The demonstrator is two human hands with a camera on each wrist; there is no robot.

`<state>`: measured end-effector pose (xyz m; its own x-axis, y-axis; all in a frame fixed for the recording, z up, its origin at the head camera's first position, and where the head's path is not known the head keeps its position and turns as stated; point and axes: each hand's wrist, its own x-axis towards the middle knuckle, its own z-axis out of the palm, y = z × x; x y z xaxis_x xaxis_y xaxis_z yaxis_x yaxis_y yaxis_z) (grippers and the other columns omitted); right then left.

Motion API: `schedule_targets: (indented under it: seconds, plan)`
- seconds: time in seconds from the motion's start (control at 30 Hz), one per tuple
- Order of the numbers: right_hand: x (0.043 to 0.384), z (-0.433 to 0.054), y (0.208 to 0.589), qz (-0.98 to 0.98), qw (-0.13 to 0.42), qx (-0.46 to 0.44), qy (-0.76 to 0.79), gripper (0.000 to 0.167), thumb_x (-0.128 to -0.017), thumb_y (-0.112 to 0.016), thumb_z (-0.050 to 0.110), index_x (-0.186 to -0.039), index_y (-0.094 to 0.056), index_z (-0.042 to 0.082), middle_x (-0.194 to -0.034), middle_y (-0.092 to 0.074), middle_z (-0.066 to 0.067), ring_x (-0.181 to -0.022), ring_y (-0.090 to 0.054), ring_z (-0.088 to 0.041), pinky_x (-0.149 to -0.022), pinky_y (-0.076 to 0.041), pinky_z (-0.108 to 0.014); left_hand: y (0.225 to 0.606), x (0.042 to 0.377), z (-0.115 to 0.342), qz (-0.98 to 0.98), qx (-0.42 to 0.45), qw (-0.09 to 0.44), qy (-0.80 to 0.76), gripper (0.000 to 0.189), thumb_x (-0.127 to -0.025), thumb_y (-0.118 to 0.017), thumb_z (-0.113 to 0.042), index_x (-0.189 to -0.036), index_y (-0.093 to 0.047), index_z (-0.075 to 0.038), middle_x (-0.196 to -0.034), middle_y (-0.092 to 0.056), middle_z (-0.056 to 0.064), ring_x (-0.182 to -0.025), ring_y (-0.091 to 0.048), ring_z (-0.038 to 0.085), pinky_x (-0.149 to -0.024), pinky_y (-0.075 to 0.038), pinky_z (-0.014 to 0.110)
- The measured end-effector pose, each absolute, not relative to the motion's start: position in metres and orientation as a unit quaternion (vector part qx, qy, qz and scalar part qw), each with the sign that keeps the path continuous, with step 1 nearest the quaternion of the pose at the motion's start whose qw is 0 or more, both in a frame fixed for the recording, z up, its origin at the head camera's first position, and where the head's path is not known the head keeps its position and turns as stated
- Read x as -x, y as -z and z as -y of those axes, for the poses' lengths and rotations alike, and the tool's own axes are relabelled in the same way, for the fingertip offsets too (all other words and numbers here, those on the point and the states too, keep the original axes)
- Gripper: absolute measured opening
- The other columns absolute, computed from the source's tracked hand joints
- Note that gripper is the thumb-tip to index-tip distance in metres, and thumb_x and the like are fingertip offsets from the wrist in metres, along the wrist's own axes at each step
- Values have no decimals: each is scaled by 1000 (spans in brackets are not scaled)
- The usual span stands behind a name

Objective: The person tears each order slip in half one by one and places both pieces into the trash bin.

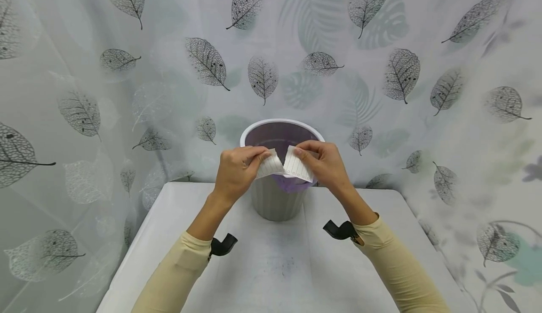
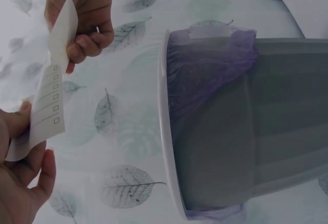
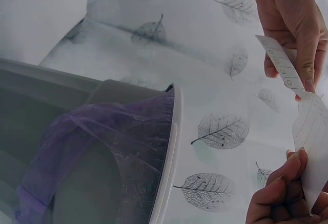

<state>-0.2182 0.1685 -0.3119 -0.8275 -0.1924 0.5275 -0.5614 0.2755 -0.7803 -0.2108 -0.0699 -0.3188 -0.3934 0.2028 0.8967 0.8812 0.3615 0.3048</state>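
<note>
A small white lined sheet of paper (image 1: pixel 298 167) with a row of little checkboxes is torn down its middle, and its two halves spread in a V that meets near the lower edge. My left hand (image 1: pixel 237 172) pinches the left half between thumb and fingers. On the other half, my right hand (image 1: pixel 325 164) has a similar pinch. Both hands are over the front rim of a grey ribbed trash bin (image 1: pixel 277 202). From the left wrist, the paper (image 2: pixel 48 101) appears twisted at the tear, beyond the bin's white rim (image 2: pixel 165 106).
A purple bag (image 3: pixel 66 131) lines the bin and hangs over its rim. The bin stands toward the back of a white-covered table (image 1: pixel 271 275). Behind it hangs a leaf-patterned curtain (image 1: pixel 169 101). A black curved mount (image 1: pixel 224 244) sits at each wrist.
</note>
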Motion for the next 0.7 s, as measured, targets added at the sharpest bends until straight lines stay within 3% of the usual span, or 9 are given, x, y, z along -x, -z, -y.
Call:
schedule_targets:
  seconds: [0.7]
  plan:
    - [216,-172,310,771,182,-245,-560,15,-99,-74,10,-97,-77,-5,-87,-72,-16,-63,-60,-16,-54,-51,-23,317,207,71,716,377,412,419,8,-93,-78,-4,-91,-80,3,-88,-77,11,-80,-76,25,-67,-60,37]
